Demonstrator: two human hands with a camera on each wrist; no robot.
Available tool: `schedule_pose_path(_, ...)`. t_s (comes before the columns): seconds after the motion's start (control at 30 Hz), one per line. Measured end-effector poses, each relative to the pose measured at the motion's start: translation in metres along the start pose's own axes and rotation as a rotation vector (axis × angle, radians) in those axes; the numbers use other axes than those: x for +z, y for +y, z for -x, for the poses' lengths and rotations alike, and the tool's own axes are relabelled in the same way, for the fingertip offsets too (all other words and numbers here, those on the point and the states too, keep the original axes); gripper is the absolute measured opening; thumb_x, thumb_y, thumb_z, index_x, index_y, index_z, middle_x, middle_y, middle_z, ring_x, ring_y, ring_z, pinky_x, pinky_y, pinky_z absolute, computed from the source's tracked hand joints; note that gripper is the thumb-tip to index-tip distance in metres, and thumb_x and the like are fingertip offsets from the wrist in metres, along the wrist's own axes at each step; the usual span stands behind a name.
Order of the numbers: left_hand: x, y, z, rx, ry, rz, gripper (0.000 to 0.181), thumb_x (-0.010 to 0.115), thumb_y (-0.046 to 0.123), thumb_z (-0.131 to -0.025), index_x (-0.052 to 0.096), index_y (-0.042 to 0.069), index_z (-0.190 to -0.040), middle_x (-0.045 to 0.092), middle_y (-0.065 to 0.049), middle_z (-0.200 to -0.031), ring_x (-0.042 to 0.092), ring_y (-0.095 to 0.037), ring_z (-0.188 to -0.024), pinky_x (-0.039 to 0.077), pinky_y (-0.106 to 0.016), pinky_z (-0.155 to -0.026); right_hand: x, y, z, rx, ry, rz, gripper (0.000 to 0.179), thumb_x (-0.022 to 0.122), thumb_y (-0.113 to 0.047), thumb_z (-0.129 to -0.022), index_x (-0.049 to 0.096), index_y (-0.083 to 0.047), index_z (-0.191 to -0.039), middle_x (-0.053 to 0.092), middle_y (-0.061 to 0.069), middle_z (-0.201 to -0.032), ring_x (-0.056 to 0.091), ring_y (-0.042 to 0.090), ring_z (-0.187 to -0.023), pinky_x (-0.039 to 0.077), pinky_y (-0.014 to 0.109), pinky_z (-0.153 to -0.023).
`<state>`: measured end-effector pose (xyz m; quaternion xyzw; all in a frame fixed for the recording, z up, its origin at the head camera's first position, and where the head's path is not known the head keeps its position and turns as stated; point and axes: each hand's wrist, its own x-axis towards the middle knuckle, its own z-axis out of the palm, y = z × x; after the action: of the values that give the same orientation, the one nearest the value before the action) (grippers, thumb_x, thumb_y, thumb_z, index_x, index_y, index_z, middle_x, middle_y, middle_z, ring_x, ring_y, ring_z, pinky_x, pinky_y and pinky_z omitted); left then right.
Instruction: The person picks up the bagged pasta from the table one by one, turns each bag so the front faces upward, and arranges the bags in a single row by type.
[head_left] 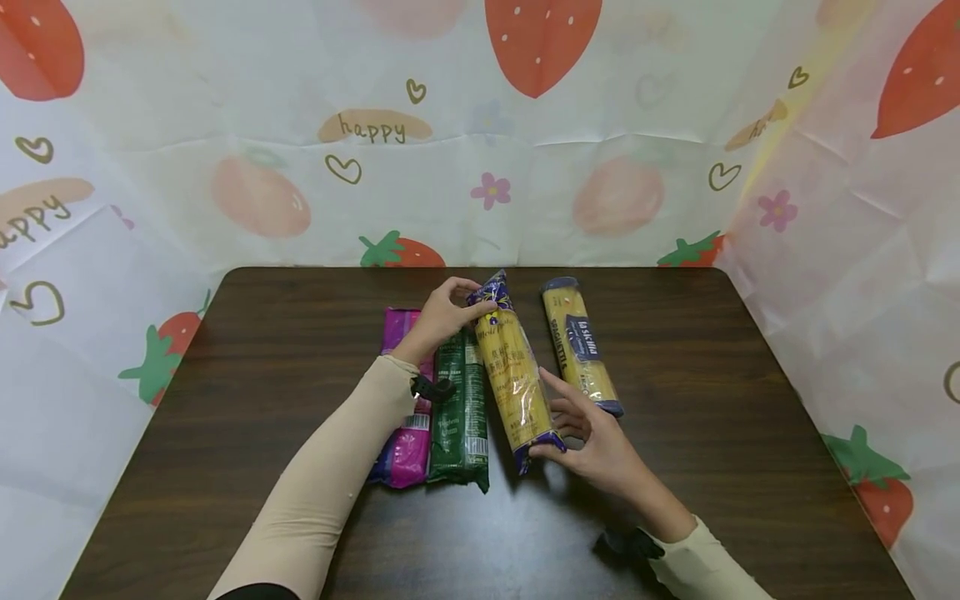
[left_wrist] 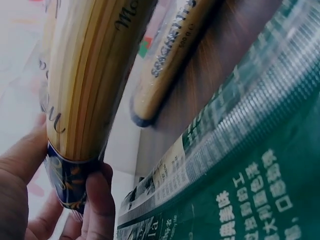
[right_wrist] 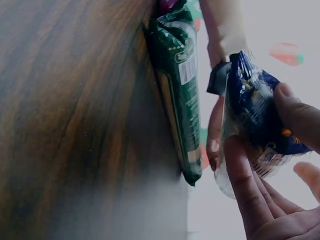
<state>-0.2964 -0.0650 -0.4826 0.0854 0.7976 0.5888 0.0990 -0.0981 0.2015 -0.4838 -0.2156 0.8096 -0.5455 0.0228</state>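
A yellow pack of spaghetti with dark blue ends (head_left: 513, 379) is held at a slant above the table between both hands. My left hand (head_left: 441, 318) pinches its far blue end, thumb on one side and fingers on the other, as the left wrist view also shows. At the near end, my right hand (head_left: 600, 446) grips the blue wrapper (right_wrist: 257, 110) between thumb and fingers. Left of this pack lies a green pack (head_left: 456, 425), and beyond that a pink and purple pack (head_left: 409, 458), partly covered by the left forearm.
Another spaghetti pack (head_left: 581, 346), with a blue label, lies to the right of the held one. All are at a dark wooden table (head_left: 697, 375). A white sheet with printed strawberries (head_left: 547, 50) hangs behind and along both sides.
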Motion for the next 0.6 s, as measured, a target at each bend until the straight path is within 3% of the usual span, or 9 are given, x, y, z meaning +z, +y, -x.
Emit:
schedule_pose_path(0.13,0.002,0.001,0.000,-0.034,0.010,-0.005,0.064,0.083,0.043,-0.096,0.056,0.010,-0.145,0.053,-0.018,-0.148,0.065,-0.029,-0.098,0.057,-0.045,-0.090,0.000,0.002,0.002,0.014,0.008,0.024,0.090,0.089,-0.010,-0.090,0.044,-0.022,-0.166,0.057,0.014,-0.154,0.069,0.031,-0.122,0.062,0.036,-0.095)
schedule_pose_path(0.23,0.001,0.001,-0.001,-0.051,0.003,0.018,0.063,0.082,0.043,-0.097,0.056,0.010,-0.145,0.056,-0.017,-0.143,0.067,-0.029,-0.096,0.055,-0.046,-0.092,0.001,0.002,0.003,0.046,0.017,0.016,0.082,0.087,-0.010,-0.091,0.048,-0.018,-0.163,0.055,0.014,-0.157,0.069,0.030,-0.123,0.060,0.037,-0.098)
schedule_pose_path(0.37,-0.001,0.001,-0.004,-0.045,-0.042,0.063,0.061,0.081,0.036,-0.100,0.056,0.011,-0.149,0.058,-0.016,-0.140,0.069,-0.032,-0.103,0.054,-0.048,-0.095,0.002,0.005,0.001,0.110,0.026,-0.070,0.081,0.085,-0.005,-0.092,0.046,-0.010,-0.163,0.048,0.016,-0.163,0.071,0.030,-0.122,0.061,0.033,-0.097)
schedule_pose_path(0.6,0.001,0.000,-0.007,-0.031,-0.118,0.061,0.068,0.078,0.026,-0.102,0.047,0.013,-0.162,0.052,-0.017,-0.154,0.065,-0.037,-0.128,0.050,-0.056,-0.110,0.006,0.010,-0.003,0.178,0.058,-0.167,0.079,0.083,-0.001,-0.094,0.043,-0.001,-0.163,0.042,0.021,-0.167,0.070,0.035,-0.123,0.060,0.027,-0.094)
